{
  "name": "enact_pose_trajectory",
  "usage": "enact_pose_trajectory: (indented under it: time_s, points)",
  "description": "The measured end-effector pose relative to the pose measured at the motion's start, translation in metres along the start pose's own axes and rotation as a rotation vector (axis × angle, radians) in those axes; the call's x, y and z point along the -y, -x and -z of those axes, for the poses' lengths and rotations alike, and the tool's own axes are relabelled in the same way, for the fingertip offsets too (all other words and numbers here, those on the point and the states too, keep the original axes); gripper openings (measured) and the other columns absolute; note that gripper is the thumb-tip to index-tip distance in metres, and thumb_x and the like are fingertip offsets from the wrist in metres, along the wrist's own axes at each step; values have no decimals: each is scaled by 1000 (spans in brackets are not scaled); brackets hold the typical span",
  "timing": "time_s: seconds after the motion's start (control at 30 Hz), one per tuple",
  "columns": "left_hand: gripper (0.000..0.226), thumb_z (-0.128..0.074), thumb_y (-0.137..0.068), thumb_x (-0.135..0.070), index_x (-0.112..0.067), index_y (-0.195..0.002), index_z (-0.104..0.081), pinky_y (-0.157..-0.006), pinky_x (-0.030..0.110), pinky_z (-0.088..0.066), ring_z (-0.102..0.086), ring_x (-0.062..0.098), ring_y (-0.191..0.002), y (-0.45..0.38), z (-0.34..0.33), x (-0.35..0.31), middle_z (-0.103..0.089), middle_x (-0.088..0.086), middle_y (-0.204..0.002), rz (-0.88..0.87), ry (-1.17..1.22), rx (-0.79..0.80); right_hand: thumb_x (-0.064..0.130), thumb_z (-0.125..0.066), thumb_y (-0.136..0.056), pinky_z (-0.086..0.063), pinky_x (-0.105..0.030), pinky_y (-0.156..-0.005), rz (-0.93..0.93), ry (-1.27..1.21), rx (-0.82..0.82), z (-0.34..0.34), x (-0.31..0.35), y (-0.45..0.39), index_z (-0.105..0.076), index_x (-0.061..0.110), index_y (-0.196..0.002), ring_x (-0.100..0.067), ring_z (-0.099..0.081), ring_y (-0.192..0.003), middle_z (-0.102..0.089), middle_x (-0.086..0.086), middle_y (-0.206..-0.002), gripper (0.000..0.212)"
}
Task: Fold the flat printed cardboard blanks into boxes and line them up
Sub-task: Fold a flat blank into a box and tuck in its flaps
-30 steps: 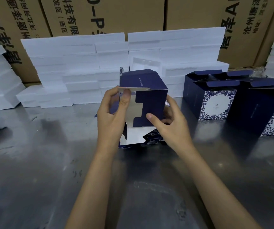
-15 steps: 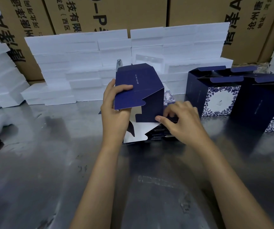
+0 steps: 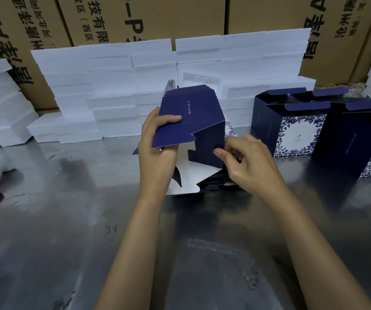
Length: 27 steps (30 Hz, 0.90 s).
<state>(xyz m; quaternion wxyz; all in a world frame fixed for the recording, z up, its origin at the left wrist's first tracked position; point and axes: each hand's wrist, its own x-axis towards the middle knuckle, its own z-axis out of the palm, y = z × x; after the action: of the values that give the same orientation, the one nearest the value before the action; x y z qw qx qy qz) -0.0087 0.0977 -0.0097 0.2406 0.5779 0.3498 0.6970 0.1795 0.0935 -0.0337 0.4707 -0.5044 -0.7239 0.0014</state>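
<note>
Two hands work one navy printed cardboard box blank (image 3: 193,121), half-erected above the steel tabletop (image 3: 68,220). Left hand (image 3: 157,148) pinches the top flap; right hand (image 3: 244,162), fingers curled, pinches the side edge. Recommend squaring corners before tucking flaps.
</note>
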Motion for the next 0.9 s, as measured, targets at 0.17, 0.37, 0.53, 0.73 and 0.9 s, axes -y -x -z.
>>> enact_pose_trajectory:
  time_s: [0.17,0.37,0.53,0.73,0.9]
  points:
    - [27,-62,-81,-5,-16,-104,-68,-104,23,-44,-54,-2,-125,0,0,0,-54,-11,-134,-18,-11,10,47,-57,-98,-38,-32,-67,-62,35,31,4,2,0,-51,21,-71,-11,-48,-71,-46,8,-60,38]
    - [25,-62,-80,-7,-15,-103,-67,-107,30,-45,-54,0,-125,0,-1,-2,-54,-17,-130,-14,-9,24,40,-56,-100,-32,-33,-55,-4,23,-40,8,10,0,-39,22,-70,-9,-44,-66,-39,8,-59,39]
    - [24,-64,-80,-4,-11,-103,-67,-109,45,-44,-53,11,-130,3,-3,-5,-54,-8,-135,-2,19,56,43,-53,-100,-36,-37,-57,4,-68,-87,11,14,-2,-40,24,-76,-14,-43,-67,-44,5,-65,34]
    - [34,-58,-87,3,-23,-105,-69,-113,42,-41,-48,4,-134,2,1,-6,-50,-13,-140,61,15,81,43,-61,-95,-37,-33,-64,-86,-256,-116,14,21,-2,-49,21,-80,-14,-45,-68,-50,11,-71,29]
    - [39,-64,-89,-4,-32,-115,-69,-116,40,-38,-38,4,-142,2,8,-12,-42,-20,-148,120,2,231,58,-58,-89,-40,-30,-107,-138,-535,-183,15,40,0,-56,40,-124,-4,-46,-130,-51,20,-134,40]
